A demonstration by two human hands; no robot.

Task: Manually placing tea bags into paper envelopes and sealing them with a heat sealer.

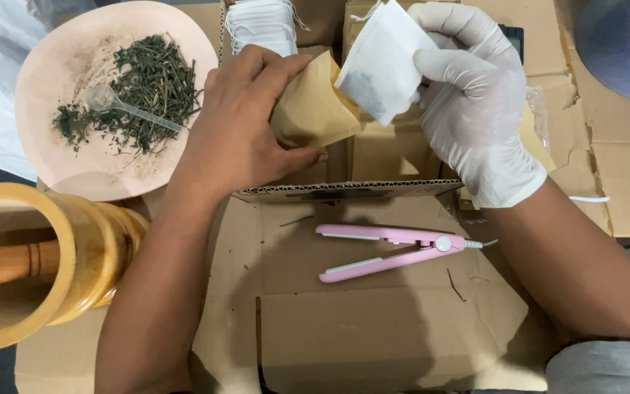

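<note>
My bare left hand [242,120] grips a tan paper envelope [313,109] and holds its mouth open toward the right. My right hand [468,95], in a white glove, pinches a white filter tea bag [382,62] whose lower corner rests at the envelope's mouth. Both hands hover above an open cardboard box [351,191]. A pink mini heat sealer [391,250] lies open on the cardboard flap below the hands.
A pale pink plate [60,157] at the upper left carries dried green herbs [147,87] and a clear plastic scoop [122,106]. A yellow wooden mortar [60,255] with a pestle stands at the left edge. White tea bags [260,25] are stacked in the box.
</note>
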